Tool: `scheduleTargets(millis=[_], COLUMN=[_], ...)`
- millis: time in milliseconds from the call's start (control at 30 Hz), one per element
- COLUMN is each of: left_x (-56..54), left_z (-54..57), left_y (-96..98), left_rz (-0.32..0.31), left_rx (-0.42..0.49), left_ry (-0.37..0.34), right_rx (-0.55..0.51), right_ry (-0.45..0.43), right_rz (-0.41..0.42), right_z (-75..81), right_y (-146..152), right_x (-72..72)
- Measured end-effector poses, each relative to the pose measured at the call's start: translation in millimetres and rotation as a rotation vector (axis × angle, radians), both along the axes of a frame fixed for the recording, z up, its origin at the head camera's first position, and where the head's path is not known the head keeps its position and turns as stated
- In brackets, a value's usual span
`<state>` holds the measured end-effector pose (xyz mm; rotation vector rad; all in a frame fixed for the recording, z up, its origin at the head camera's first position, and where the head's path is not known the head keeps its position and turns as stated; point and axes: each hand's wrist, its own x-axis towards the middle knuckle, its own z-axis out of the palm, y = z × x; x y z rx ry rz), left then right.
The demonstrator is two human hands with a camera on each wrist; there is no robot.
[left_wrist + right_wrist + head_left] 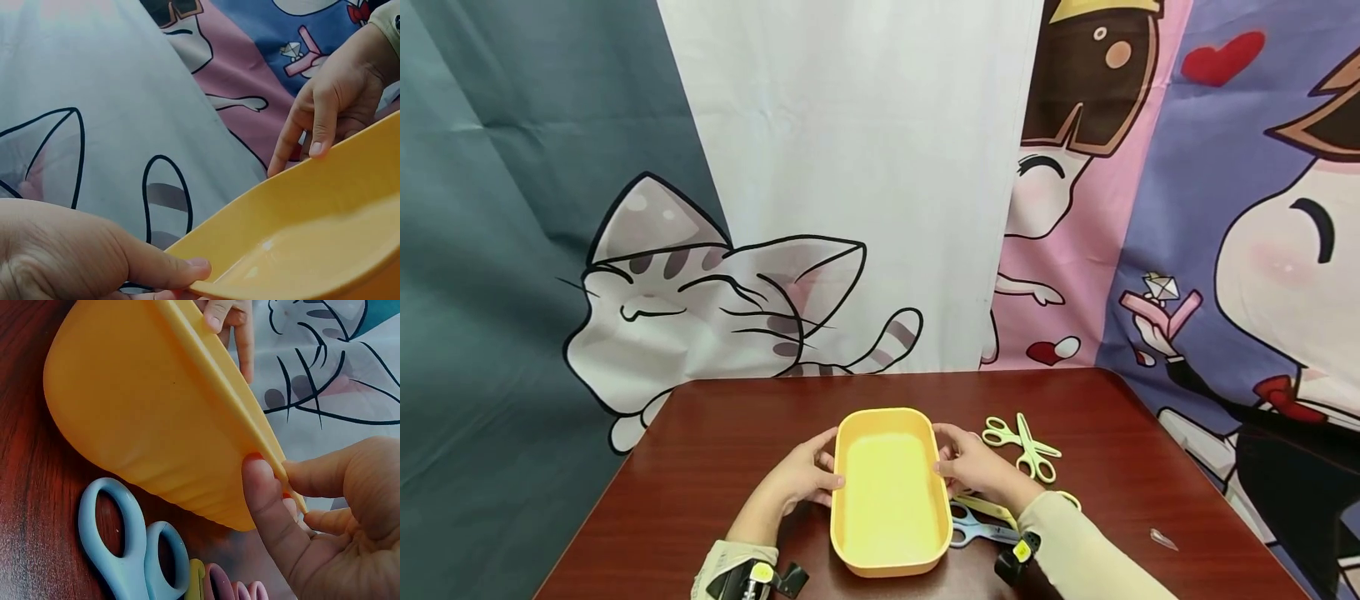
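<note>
The left wrist view crops the yellow tray (319, 237).

I have my left hand (803, 473) and right hand (972, 462) facing each other, both pinching, sleeved forearms (1092, 546) angled inward.

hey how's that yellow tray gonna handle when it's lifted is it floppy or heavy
The yellow tray is probably stiff, since its walls look straight where gripped. It's likely light for its size, being thin-rimmed and empty. Its smooth surface might feel slightly slippery.
</note>
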<state>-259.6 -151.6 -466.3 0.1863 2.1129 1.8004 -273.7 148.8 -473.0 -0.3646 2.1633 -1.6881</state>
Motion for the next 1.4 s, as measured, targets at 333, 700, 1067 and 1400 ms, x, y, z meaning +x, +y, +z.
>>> scheduleTargets(millis=[333, 700, 1067, 1400], left_x=[-13.9, -30.1, -32.7, -33.4], left_z=[-6.9, -13.6, -16.8, -20.1], left_y=[1.0, 2.7, 3.1, 5.1], left_rz=[0.047, 0.067, 0.092, 0.098], left_rx=[0.015, 0.057, 0.104, 0.165], left_ry=[-0.017, -0.051, -0.095, -0.109], right_rx=[-0.034, -0.098, -0.116, -0.137], right_ry=[-0.006, -0.011, -0.008, -0.071], right_rz=[-0.036, -0.103, -0.139, -0.147], right_z=[-2.5, -10.5, -11.9, -15.0], right_y=[0.3, -1.4, -3.1, 1.1], right_x=[-7.4, -17.5, -18.3, -25.0])
